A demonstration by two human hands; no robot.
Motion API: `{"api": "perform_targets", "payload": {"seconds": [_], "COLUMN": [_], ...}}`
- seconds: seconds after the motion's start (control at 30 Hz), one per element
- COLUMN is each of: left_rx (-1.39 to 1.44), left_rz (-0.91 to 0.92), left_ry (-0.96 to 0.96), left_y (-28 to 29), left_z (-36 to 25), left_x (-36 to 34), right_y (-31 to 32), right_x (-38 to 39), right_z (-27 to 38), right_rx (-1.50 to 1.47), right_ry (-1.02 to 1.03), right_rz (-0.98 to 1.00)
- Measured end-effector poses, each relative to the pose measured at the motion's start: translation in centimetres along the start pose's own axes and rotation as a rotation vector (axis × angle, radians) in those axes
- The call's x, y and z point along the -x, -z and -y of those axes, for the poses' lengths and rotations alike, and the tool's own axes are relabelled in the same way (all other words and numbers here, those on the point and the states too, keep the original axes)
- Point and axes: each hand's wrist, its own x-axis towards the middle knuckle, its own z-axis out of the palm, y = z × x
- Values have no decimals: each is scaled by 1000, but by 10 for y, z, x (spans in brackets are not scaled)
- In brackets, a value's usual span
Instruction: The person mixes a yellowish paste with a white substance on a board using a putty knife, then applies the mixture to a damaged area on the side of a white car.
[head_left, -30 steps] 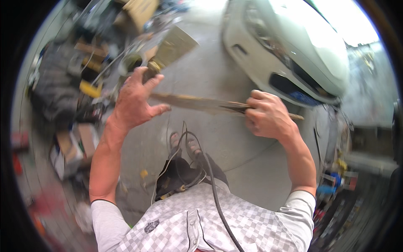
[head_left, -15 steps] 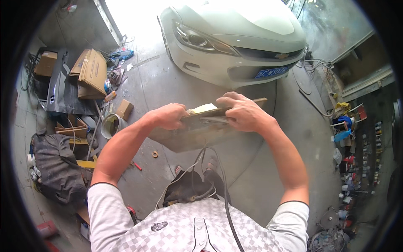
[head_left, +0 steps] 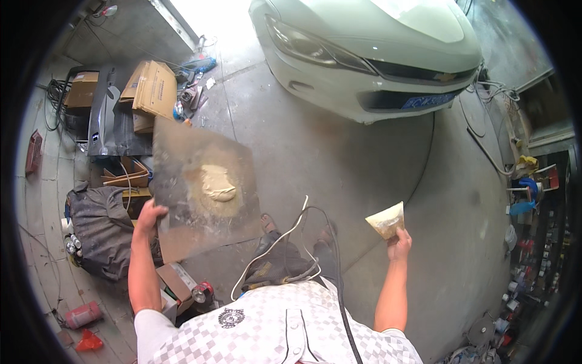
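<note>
We find left hand (head_left: 150,215) pinching one smeared board (head_left: 177,159) bearing, right of that hand, one creamy mound (head_left: 217,183); right hand (head_left: 399,244) pinching one flared scraper (head_left: 386,220).

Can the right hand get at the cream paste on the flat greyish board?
Likely yes, with its flared cream-smeared spreader: the paste lies uncovered, though looped dark and white cables appear between.
</note>
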Motion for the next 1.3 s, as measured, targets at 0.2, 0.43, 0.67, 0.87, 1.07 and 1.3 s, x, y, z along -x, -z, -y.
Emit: {"api": "perform_targets", "payload": {"seconds": [0.2, 0.43, 0.67, 0.87, 1.07, 1.3], "left_rx": [317, 637, 408, 372, 512, 409], "left_rz": [-371, -104, -72, -79, 17, -156], "left_ry": [17, -162, -106, -103, -186, -588], "left_y": [40, 131, 82, 43, -1, -86], "left_z": [109, 62, 53, 15, -71, -164], "left_x": [-93, -70, -187, -200, -116, -28], "right_y": [-119, -244, -290, -213, -97, 98], "right_x": [-50, -32, -26, 23, 65, 120], "right_z": [-3, 15, -24, -34, -8, 47], "right_rx": [-36, -248, -320, -375, -466, -626], "right_ry": [84, 208, 147, 224, 374, 578], "right_rz": [91, 148, 165, 3, -221, -407]}}
